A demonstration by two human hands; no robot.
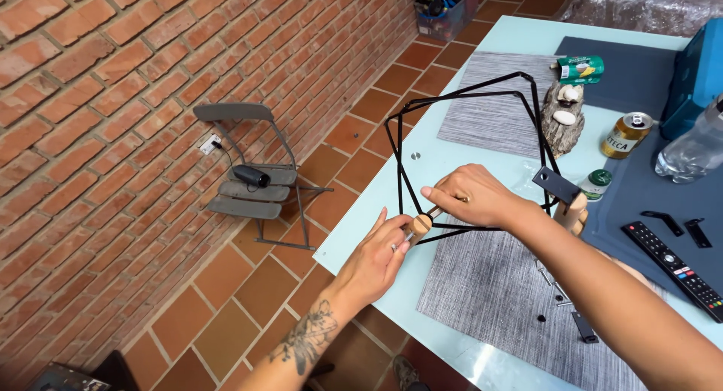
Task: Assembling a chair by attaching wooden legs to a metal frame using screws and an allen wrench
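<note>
Glass table point(452, 154), frame centre: left hand point(380, 257) pinches wooden knob point(419, 224); right hand point(474, 197) grips black wire frame point(467, 97) just above-right.

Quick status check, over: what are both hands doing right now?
Left hand pinching wooden knob at corner of black wire frame. Right hand gripping frame beside it. Loose screws on grey placemat nearby.
</note>
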